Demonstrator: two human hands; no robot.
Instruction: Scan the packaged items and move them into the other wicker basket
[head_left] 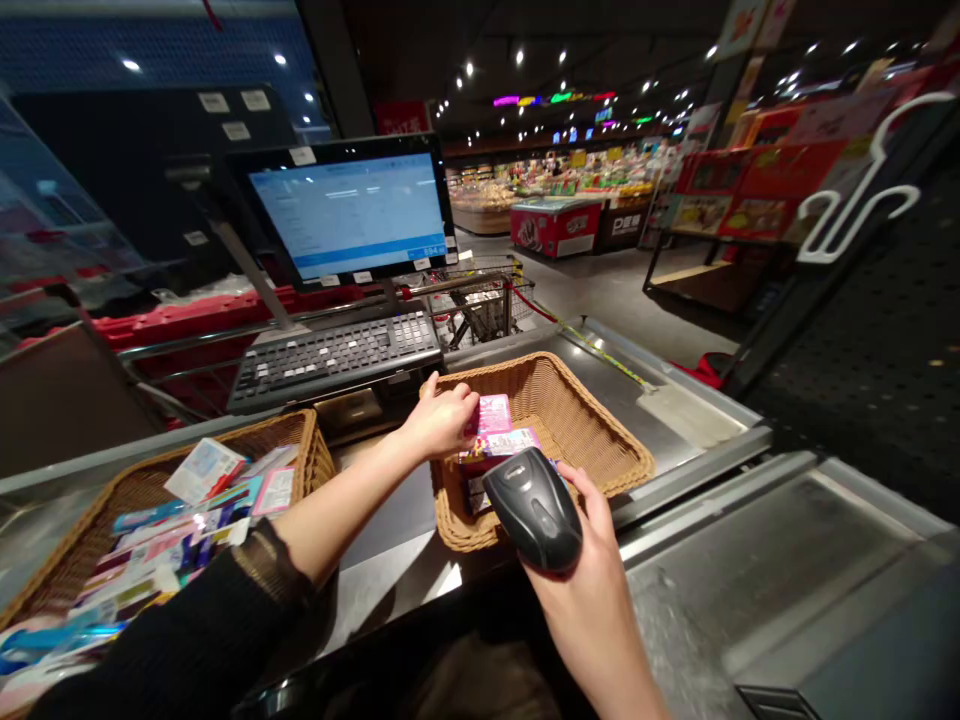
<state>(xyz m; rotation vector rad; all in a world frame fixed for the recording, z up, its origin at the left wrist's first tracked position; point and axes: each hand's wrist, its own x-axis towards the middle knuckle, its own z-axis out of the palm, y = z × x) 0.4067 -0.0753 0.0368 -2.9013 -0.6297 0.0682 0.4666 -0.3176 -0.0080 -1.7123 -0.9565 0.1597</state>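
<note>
My right hand (pixel 581 560) is wrapped round a black handheld barcode scanner (pixel 534 508), which hangs over the near edge of a wicker basket (pixel 600 440). My left hand (pixel 446 418) reaches over the same basket's left side. Its fingers are bent and close at a small pink packet (pixel 493 413); the fingertips are partly hidden. Just below lies another colourful packet (pixel 514 441), and darker packs beneath are partly covered by the scanner.
At the left stands a second wicker basket (pixel 319 455) heaped with small packaged goods. Behind are a keyboard (pixel 337 355) and a lit monitor (pixel 352 210). The metal counter (pixel 679 450) runs right. A white hook (pixel 862 180) hangs at upper right; a shopping cart (pixel 487 300) stands beyond.
</note>
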